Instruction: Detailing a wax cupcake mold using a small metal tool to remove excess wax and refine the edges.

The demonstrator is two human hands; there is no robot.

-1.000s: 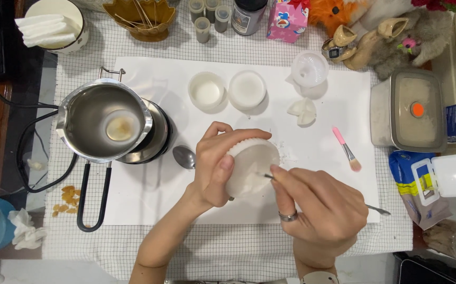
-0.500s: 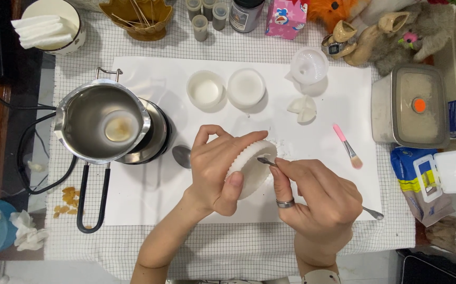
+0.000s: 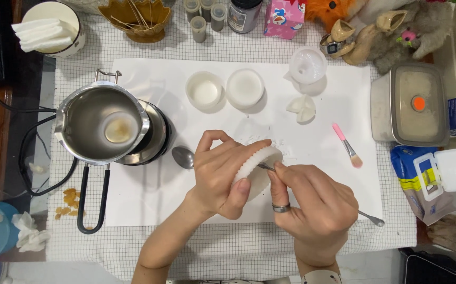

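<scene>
My left hand grips a round white ribbed mold, tilted on its side above the white sheet. My right hand, with a ring on one finger, holds a thin metal tool; its tip pokes into the mold's opening and its handle end sticks out to the right. Both hands meet at the middle of the sheet. A metal spoon lies just left of my left hand, partly hidden by it.
A steel pot with a black handle sits on a small heater at left. Two round white dishes, a clear funnel-like cup, white fragments and a pink brush lie behind. A lidded container stands at right.
My left hand has turned the mold more onto its side. My right hand has shifted so the tool's tip goes into the mold's opening.
</scene>
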